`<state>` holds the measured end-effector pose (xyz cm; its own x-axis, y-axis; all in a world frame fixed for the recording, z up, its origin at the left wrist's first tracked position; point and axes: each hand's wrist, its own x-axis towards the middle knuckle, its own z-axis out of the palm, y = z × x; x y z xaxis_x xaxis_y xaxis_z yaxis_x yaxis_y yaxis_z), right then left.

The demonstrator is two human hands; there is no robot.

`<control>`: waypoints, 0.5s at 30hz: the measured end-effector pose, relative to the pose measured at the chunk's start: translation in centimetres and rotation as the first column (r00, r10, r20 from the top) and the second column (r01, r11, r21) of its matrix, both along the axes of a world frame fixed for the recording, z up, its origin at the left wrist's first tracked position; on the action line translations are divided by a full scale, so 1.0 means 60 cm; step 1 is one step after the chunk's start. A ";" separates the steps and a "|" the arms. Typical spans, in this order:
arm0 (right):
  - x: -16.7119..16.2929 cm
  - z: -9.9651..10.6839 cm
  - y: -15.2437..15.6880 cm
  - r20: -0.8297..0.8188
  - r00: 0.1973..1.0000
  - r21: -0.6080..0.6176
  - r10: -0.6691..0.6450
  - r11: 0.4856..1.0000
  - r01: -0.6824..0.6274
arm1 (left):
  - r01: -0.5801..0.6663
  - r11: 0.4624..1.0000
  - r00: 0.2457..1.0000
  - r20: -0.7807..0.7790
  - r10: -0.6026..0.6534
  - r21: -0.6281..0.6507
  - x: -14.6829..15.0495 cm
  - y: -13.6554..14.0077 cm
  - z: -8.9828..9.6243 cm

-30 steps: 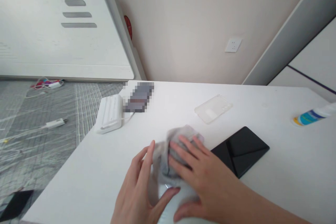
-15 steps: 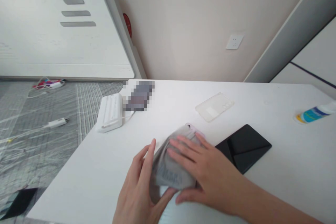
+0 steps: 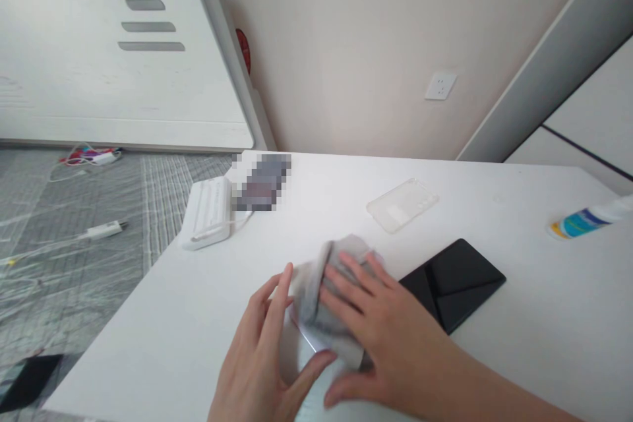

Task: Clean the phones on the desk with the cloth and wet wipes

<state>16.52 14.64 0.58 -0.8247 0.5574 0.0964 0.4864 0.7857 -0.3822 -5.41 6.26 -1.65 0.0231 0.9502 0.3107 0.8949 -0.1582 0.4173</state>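
A crumpled grey cloth (image 3: 316, 283) lies over a pale, flat, phone-like object (image 3: 309, 337). Only an edge of that object shows; the rest is hidden under the cloth and fingers. My right hand (image 3: 380, 316) presses on the cloth from above, fingers laid across it and thumb at the near side. Thumb and fingers of my left hand (image 3: 262, 349) hold the phone-like object by its left and near edges. A black tablet-like slab (image 3: 465, 283) lies right of the cloth, partly behind my right hand. Beyond it rests a clear phone case (image 3: 401, 206).
On the white table (image 3: 198, 330), a white power bank (image 3: 208, 211) with a cable sits near the left edge beside a blurred-out dark device (image 3: 264, 181). A bottle (image 3: 586, 221) stands at right. Cables (image 3: 103, 229) lie on the plastic-covered surface at left.
My right hand has shifted the cloth up and bunched it, baring the near edge of the phone-like object. My left hand stays almost in place. The view has tilted slightly.
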 end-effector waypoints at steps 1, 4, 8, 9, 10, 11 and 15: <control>-0.002 0.001 -0.002 -0.015 0.995 -0.031 0.097 0.995 -0.097 | 0.010 1.000 1.000 0.001 -0.010 -0.004 -0.001 0.000 0.001; -0.002 0.004 0.001 -0.013 0.996 -0.055 0.083 0.995 -0.084 | 0.013 1.000 1.000 -0.004 -0.013 0.011 -0.002 0.000 0.001; 0.004 0.001 0.005 0.024 0.982 0.041 -0.190 0.981 0.189 | -0.012 1.000 1.000 -0.007 0.012 0.020 -0.002 0.000 -0.003; 0.002 0.000 0.002 0.014 0.992 0.044 -0.128 0.991 0.127 | -0.006 1.000 1.000 -0.004 0.006 0.009 -0.003 0.000 -0.004; -0.001 -0.002 -0.003 -0.004 1.000 0.040 -0.022 0.999 0.022 | 0.005 1.000 1.000 -0.003 -0.005 -0.002 -0.003 0.000 -0.004; -0.004 -0.002 -0.006 -0.022 0.995 0.032 0.098 0.995 -0.097 | 0.013 1.000 1.000 0.000 -0.013 -0.013 -0.003 0.000 -0.004; -0.004 -0.002 -0.003 -0.005 0.993 0.026 0.114 0.993 -0.114 | 0.005 1.000 1.000 0.008 -0.005 -0.028 -0.003 -0.001 -0.003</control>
